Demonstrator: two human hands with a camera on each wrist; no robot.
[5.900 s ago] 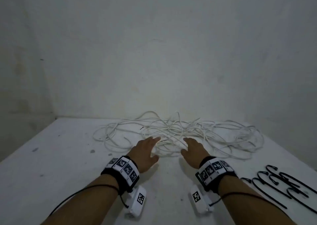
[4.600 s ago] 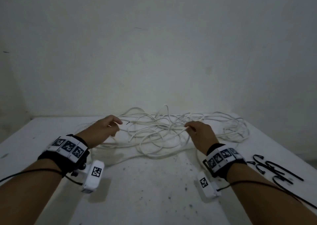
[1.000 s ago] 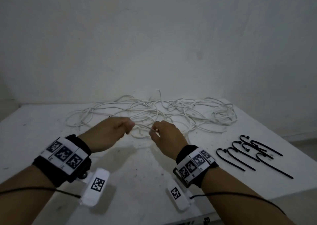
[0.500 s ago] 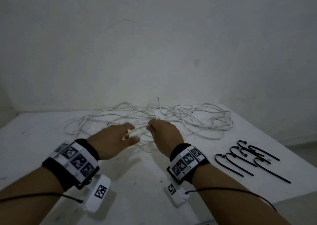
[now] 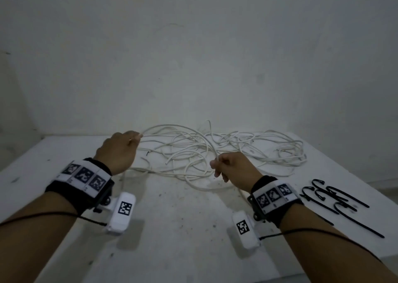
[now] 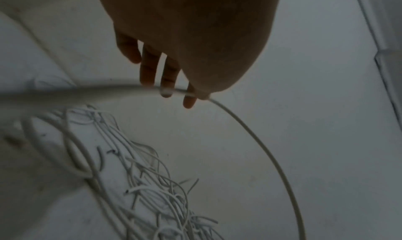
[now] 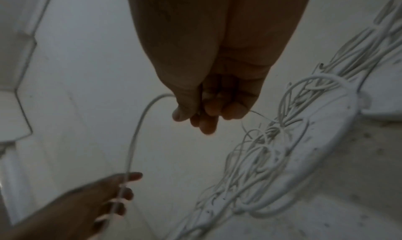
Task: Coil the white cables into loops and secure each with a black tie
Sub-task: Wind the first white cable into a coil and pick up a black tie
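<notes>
Your left hand [image 5: 117, 151] is raised over the far left part of the table [image 5: 176, 228], its fingers [image 6: 167, 78] only slightly bent, with a strand of white cable [image 6: 256, 140] running across the fingertips and caught there against the thumb. Your right hand [image 5: 233, 168] is curled into a loose fist nearer the middle of the table, thumb and fingers closed round the same strand, which arcs between your two hands above the surface. The rest of the white cables [image 5: 226, 151] lie in a loose tangle along the far edge of the table, spreading toward the far right corner. The black ties [image 5: 336, 203] lie together by the right edge, well apart from the tangle and just beside your right wrist.
</notes>
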